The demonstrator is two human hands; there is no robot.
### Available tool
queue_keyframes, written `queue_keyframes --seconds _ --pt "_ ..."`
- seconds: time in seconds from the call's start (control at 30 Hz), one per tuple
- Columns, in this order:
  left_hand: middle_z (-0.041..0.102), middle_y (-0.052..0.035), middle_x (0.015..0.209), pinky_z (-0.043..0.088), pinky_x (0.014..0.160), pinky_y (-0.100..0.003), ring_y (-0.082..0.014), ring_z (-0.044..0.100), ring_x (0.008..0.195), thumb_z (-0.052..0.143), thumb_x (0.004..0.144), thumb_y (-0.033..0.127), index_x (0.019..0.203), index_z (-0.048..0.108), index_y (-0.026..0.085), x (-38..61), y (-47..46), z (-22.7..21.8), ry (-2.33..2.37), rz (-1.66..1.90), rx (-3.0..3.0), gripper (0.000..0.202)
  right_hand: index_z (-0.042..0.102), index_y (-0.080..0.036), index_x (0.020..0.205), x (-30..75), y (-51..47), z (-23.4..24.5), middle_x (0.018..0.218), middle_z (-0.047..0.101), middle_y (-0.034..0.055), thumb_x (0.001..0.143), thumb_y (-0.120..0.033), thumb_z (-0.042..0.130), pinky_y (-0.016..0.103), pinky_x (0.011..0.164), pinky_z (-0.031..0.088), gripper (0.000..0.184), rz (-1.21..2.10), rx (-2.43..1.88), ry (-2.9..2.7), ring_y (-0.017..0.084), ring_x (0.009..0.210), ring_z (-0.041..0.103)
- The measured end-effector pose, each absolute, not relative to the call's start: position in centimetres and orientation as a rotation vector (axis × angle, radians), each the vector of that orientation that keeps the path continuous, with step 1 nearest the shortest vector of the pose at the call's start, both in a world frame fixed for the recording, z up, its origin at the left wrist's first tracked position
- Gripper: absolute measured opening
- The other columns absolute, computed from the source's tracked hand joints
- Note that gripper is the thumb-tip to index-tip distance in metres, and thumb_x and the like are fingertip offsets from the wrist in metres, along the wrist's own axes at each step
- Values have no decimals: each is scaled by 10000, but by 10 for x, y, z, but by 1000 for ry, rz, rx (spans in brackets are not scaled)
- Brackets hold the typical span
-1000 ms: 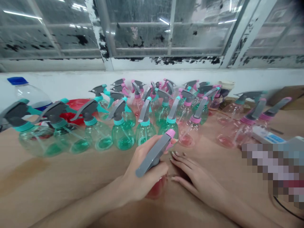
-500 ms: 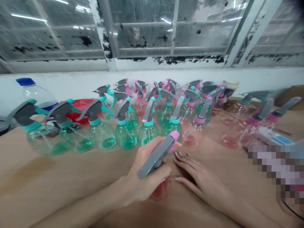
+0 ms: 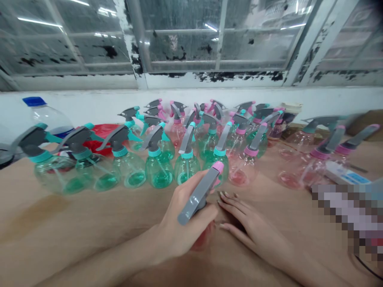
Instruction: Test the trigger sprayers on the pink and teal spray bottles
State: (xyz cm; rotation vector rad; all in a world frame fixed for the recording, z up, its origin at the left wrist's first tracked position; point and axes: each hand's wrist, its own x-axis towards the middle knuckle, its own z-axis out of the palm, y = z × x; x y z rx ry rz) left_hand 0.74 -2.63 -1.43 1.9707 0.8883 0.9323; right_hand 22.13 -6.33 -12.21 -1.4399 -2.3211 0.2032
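Observation:
My left hand (image 3: 185, 215) is wrapped round the neck of a pink spray bottle (image 3: 200, 195) with a grey sprayer head and pink nozzle. The fingers and palm hide most of its neck, and its pinkish clear body shows below them. My right hand (image 3: 248, 221) rests on the table just right of the bottle, fingers stretched out and slightly apart, holding nothing. Right in front stands a row of green spray bottles (image 3: 159, 171), with a pink one (image 3: 242, 169) at the row's right end.
More spray bottles (image 3: 211, 137) crowd behind the front row. Pink bottles (image 3: 302, 169) stand at the right beside a white-and-blue box (image 3: 348, 173). A large blue-capped bottle (image 3: 49, 115) and red plastic (image 3: 104, 135) lie at the left rear. A window wall (image 3: 215, 81) closes off the back.
The sprayer head in my left hand has turned slightly, and its trigger side now shows less. My right hand stays in place on the table.

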Motion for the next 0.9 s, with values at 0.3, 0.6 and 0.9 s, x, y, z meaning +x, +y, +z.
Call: queue_keyframes --seconds 0.3,0.6,0.9 --pt "588 5 902 514 735 -288 -158 590 781 504 752 125 1083 551 239 8 -25 -9 837 908 1915 353 499 -212 1398 222 -62 -125 1440 513 97 946 -452 522 514 1083 423 513 196 -1419 -2292 276 1325 475" --pt "579 29 801 458 632 -272 -139 519 663 481 698 95 979 563 242 7 -24 -3 812 971 2027 327 491 -224 1406 223 -63 -126 1436 516 92 945 -424 531 519 1076 430 504 184 -1403 -2284 281 1317 485" --pt "580 14 750 423 602 -263 -135 508 642 483 682 118 818 560 191 8 -22 -2 842 902 1984 172 484 -242 1412 223 -63 -127 1429 527 84 940 -400 546 508 1067 447 501 162 -1378 -2274 281 1302 502"
